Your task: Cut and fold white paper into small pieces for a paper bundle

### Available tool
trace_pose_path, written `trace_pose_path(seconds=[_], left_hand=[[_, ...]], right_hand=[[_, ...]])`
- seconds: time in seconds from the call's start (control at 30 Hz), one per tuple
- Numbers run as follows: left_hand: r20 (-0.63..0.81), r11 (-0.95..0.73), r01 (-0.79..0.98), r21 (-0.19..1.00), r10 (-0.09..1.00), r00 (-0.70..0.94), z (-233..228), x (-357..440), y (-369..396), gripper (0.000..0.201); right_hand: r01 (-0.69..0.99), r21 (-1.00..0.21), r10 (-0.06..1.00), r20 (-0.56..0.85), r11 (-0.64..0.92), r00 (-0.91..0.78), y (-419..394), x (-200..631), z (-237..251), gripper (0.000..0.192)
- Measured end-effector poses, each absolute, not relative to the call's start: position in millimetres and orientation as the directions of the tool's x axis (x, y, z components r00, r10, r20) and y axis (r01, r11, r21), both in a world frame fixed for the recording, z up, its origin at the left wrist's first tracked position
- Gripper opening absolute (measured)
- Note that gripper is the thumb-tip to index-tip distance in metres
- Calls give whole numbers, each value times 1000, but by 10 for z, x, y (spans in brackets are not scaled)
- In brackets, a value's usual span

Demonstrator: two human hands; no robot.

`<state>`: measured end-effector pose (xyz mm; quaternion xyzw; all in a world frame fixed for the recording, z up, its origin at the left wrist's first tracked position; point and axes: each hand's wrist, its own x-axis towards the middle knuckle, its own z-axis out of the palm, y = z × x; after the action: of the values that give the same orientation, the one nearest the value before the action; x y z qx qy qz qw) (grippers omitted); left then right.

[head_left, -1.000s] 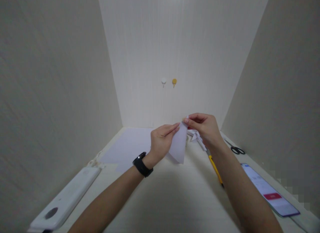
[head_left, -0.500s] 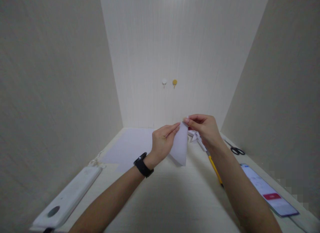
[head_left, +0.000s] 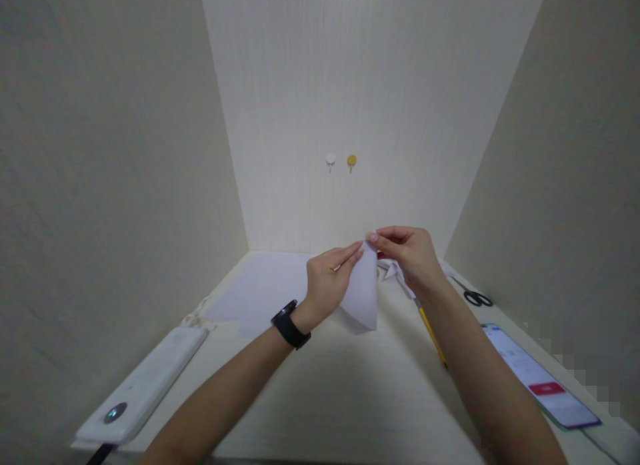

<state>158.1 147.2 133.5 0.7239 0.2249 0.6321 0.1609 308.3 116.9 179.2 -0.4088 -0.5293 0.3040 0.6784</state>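
Observation:
A folded sheet of white paper [head_left: 364,292] is held up above the desk, its lower edge slanting to a corner. My left hand [head_left: 330,278], with a black watch on the wrist, is closed on the paper's left side near the top. At the upper right corner, my right hand [head_left: 404,252] pinches the paper between thumb and fingers. Behind my left hand, flat white paper [head_left: 265,285] lies on the desk. Beyond the held sheet, a folded white paper piece [head_left: 393,270] is partly hidden by my right hand.
A yellow cutter-like tool [head_left: 431,333] lies beside my right forearm. Black-handled scissors [head_left: 477,297] and a lit phone [head_left: 543,378] are on the right. A white device [head_left: 145,388] lies at left. Two hooks, one white [head_left: 331,160] and one yellow [head_left: 352,161], are on the back wall.
The view has shifted slightly. Both hands keep their grip on the folded paper, which hangs at almost the same place and angle.

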Motion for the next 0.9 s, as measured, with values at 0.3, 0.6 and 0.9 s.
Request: trace_pose_path(seconds=[0.3,0.6,0.9], left_hand=[[798,-804,86,589,595,96,1332,1599,1471,24],[758,-757,-27,652,652,6,1398,1608,1434,21],[789,-789,-22,614,612,57,1427,1603,1435,23]], right_hand=[[-6,-855,806,487,519,337,1223,2999,1722,40],[248,-677,619,735,693,277,1308,2857,1487,31],[433,-619,539,784,655,307,1252,2815,1485,33]])
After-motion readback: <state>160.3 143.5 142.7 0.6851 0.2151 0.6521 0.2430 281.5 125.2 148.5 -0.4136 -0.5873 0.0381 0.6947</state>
